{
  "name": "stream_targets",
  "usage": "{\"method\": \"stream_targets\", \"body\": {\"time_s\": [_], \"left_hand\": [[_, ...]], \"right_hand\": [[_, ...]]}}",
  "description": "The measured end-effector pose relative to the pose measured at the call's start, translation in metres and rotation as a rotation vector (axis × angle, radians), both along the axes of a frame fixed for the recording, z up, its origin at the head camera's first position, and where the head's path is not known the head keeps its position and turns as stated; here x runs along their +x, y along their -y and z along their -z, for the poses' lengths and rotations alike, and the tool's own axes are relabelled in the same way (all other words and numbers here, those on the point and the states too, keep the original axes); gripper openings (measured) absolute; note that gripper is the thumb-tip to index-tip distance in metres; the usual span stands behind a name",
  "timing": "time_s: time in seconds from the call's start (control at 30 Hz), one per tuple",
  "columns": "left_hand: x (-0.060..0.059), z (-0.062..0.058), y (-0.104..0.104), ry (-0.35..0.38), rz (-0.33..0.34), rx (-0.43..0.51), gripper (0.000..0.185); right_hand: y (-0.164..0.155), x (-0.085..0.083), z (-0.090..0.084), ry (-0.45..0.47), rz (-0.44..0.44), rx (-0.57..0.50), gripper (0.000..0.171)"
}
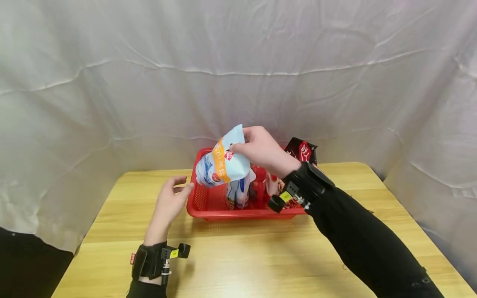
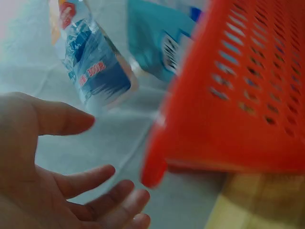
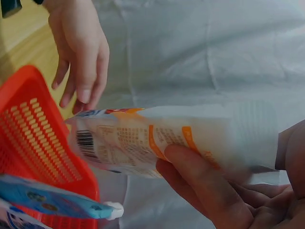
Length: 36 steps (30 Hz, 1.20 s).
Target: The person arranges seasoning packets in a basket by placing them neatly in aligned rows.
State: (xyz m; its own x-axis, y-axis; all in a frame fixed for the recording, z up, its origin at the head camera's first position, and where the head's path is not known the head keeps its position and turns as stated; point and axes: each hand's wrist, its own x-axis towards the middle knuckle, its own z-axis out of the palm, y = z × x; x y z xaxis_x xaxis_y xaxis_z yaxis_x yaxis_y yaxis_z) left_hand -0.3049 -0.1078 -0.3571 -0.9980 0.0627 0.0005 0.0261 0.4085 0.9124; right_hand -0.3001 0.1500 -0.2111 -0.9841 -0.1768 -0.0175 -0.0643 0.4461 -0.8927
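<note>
My right hand [image 1: 262,147] pinches the upper edge of a light-blue and orange salt bag [image 1: 223,161], holding it tilted over the left part of a red plastic basket [image 1: 238,214]. In the right wrist view, the printed back and barcode of the salt bag [image 3: 124,138] face the camera, with fingers [image 3: 200,176] against it. My left hand [image 1: 169,205] is beside the basket's left rim, thumb and fingers spread and nothing between them. The left wrist view shows the salt bag [image 2: 100,67] beyond that hand's thumb.
Inside the basket stand a blue-and-white pouch [image 1: 239,192] and red packages [image 1: 259,178]; a black packet [image 1: 299,150] sticks up at its back right. A pouch with a white spout [image 3: 52,198] shows close up. The basket rests on a wooden table [image 1: 238,256] before a pale curtain [image 1: 238,99].
</note>
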Motion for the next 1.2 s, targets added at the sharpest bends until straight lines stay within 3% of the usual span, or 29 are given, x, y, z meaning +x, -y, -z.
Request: {"method": "stream_targets", "body": {"time_s": [0.13, 0.37, 0.63, 0.93, 1.2], "left_hand": [[-0.008, 0.013, -0.001, 0.038, 0.009, -0.063, 0.054], [-0.013, 0.023, -0.005, 0.065, 0.059, -0.069, 0.058], [-0.016, 0.025, -0.007, 0.081, 0.058, -0.062, 0.057], [-0.014, 0.023, -0.008, 0.089, 0.056, -0.063, 0.055], [-0.013, 0.021, -0.011, 0.093, 0.068, -0.039, 0.056]], "right_hand": [[0.01, -0.017, 0.0, 0.018, -0.023, 0.101, 0.027], [0.024, -0.037, 0.01, 0.028, -0.084, 0.271, 0.022], [0.048, -0.043, 0.022, 0.016, -0.145, 0.41, 0.009], [0.061, -0.051, 0.032, 0.024, -0.154, 0.589, 0.011], [0.061, -0.056, 0.045, 0.13, -0.16, 0.541, 0.012]]}}
